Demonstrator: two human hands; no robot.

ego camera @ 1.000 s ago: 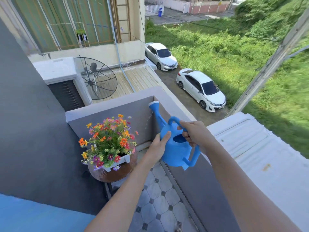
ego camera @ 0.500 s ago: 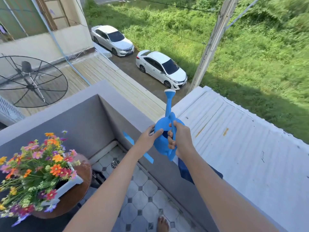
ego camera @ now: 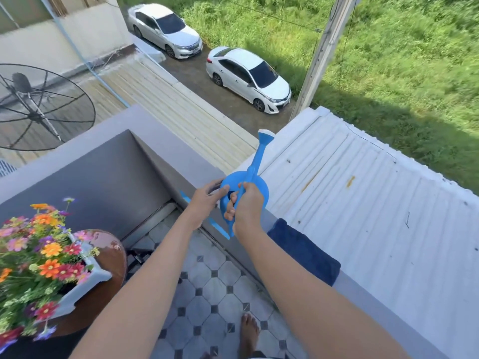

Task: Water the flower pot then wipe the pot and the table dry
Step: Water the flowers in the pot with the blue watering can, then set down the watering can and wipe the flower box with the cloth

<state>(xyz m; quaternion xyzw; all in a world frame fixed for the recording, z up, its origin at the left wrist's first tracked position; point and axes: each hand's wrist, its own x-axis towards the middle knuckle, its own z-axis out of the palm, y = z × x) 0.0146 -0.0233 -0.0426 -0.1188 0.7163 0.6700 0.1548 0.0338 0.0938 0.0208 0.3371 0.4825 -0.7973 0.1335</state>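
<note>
A blue watering can (ego camera: 252, 177) rests upright on the grey balcony ledge (ego camera: 178, 156), its spout pointing away over the roof. My right hand (ego camera: 245, 206) is closed around its handle. My left hand (ego camera: 207, 200) touches the can's left side with fingers spread. At the lower left a white flower pot (ego camera: 88, 281) full of mixed orange, pink and red flowers stands on a round brown table (ego camera: 114, 252) whose top looks wet. A dark blue cloth (ego camera: 305, 252) hangs over the ledge just right of my right forearm.
The balcony floor (ego camera: 207, 301) is grey tile with small dark squares; my bare foot (ego camera: 248, 332) shows at the bottom. Strips of blue tape (ego camera: 216, 225) stick to the ledge's inner wall. A white corrugated roof (ego camera: 363, 203) lies beyond the ledge, with parked cars below.
The watering can has swung from tilted near the flowers to the right and down onto the ledge, spout outward. My view has turned right, so the flowers now sit at the lower left.
</note>
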